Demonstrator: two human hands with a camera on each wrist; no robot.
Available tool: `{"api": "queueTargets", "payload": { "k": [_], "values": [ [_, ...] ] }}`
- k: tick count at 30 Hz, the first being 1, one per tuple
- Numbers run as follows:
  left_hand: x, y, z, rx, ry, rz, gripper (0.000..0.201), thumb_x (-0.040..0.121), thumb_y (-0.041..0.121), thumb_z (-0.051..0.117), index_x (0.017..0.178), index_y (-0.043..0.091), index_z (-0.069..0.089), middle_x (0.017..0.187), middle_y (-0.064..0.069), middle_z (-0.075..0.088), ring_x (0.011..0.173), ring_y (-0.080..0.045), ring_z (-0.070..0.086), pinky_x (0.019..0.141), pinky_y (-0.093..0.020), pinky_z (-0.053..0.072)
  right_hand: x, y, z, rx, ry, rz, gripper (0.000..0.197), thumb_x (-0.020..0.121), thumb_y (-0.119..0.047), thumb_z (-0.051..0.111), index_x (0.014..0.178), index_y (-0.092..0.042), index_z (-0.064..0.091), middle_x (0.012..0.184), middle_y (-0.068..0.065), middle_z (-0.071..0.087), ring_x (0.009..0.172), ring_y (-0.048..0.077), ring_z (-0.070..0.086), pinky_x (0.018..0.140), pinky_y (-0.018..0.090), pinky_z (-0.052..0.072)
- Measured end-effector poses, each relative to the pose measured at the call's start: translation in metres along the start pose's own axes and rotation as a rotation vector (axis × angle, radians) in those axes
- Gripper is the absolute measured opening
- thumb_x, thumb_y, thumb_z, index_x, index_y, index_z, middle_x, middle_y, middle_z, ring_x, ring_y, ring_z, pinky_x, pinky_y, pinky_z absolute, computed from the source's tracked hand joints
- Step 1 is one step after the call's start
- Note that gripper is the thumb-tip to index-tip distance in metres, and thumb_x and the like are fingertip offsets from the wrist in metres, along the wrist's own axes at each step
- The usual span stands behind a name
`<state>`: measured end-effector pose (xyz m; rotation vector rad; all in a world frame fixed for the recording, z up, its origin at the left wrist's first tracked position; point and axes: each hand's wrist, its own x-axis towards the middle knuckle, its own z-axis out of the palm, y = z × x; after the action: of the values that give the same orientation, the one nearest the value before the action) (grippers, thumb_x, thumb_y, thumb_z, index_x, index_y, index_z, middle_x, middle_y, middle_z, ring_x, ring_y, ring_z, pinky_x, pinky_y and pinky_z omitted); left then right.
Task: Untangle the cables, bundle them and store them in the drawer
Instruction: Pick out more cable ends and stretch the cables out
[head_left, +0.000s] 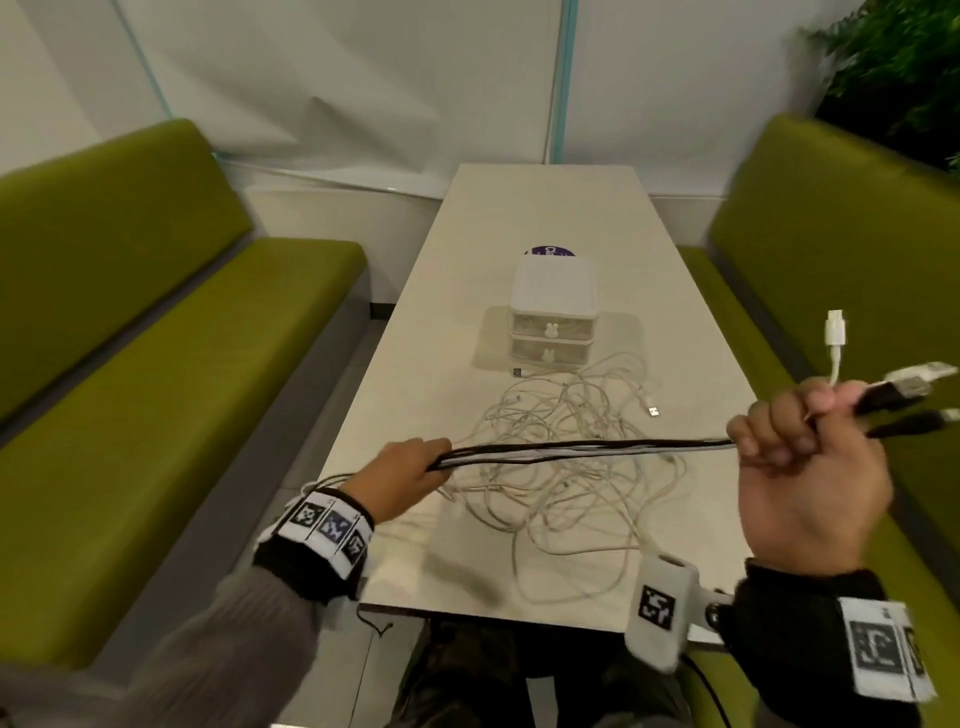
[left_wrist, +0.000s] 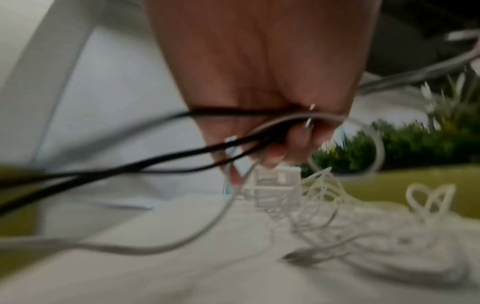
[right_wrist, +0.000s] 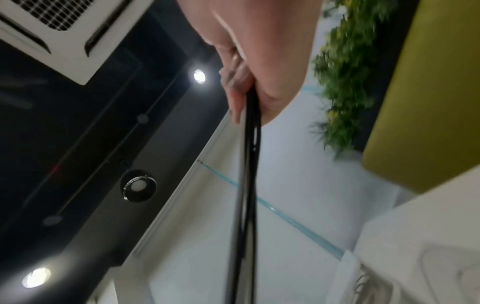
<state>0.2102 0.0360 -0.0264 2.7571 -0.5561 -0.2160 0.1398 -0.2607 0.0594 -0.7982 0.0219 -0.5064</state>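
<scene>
A bunch of black and white cables (head_left: 587, 447) stretches taut between my two hands above the table. My right hand (head_left: 800, 441) grips the plug ends, raised at the right; black and white USB plugs (head_left: 893, 389) stick out of the fist. My left hand (head_left: 410, 467) grips the same bunch near the table's front left, with loose ends trailing past the wrist. The black cables (right_wrist: 246, 185) run down from my right fist (right_wrist: 249, 86) in the right wrist view. A tangle of white cables (head_left: 566, 457) lies on the table. A small white two-drawer box (head_left: 551, 317) stands behind it, both drawers closed.
The beige table (head_left: 519, 218) runs away from me between two green benches (head_left: 156, 338) (head_left: 831, 234). A purple round sticker (head_left: 550, 251) lies behind the drawer box. A white wall closes the far end, and a green plant (head_left: 898, 67) stands at the back right.
</scene>
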Motion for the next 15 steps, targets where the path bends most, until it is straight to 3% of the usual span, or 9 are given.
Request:
{"api": "queueTargets", "payload": {
  "k": [4, 9, 11, 15],
  "values": [
    [0.002, -0.002, -0.019, -0.107, 0.041, 0.014, 0.017, 0.092, 0.042, 0.051, 0.079, 0.032, 0.046, 0.077, -0.001, 0.047, 0.081, -0.027, 0.049, 0.065, -0.031, 0.032, -0.002, 0.001, -0.004, -0.143, 0.101, -0.086, 0.041, 0.104, -0.022, 0.032, 0.065, -0.024, 0.046, 0.049, -0.010, 0.027, 0.042, 0.008, 0.019, 0.041, 0.019, 0.023],
    [-0.002, 0.011, -0.020, -0.102, 0.113, 0.086, 0.020, 0.088, 0.038, 0.059, 0.099, 0.021, 0.058, 0.081, 0.009, 0.046, 0.084, -0.015, 0.039, 0.075, -0.030, 0.035, -0.006, 0.017, -0.001, -0.473, 0.122, -0.051, 0.030, 0.099, -0.034, 0.043, 0.071, -0.024, 0.043, 0.050, -0.012, 0.036, 0.044, 0.002, 0.027, 0.041, 0.016, 0.023],
    [-0.005, 0.015, -0.018, -0.089, 0.109, 0.125, 0.029, 0.083, 0.036, 0.067, 0.109, 0.025, 0.059, 0.090, 0.006, 0.044, 0.088, -0.014, 0.035, 0.080, -0.029, 0.035, -0.009, 0.032, -0.001, -0.606, 0.079, 0.000, 0.031, 0.101, -0.032, 0.040, 0.072, -0.024, 0.044, 0.054, -0.012, 0.038, 0.047, 0.000, 0.030, 0.043, 0.015, 0.026],
    [-0.016, 0.016, -0.028, -0.184, -0.060, 0.077, 0.069, 0.070, 0.046, 0.077, 0.130, 0.040, 0.045, 0.102, 0.005, 0.039, 0.098, -0.011, 0.034, 0.085, -0.020, 0.033, -0.010, 0.053, -0.004, -0.694, 0.047, 0.079, 0.031, 0.101, -0.034, 0.041, 0.071, -0.024, 0.045, 0.050, -0.013, 0.039, 0.047, 0.001, 0.031, 0.043, 0.013, 0.028]
  ]
}}
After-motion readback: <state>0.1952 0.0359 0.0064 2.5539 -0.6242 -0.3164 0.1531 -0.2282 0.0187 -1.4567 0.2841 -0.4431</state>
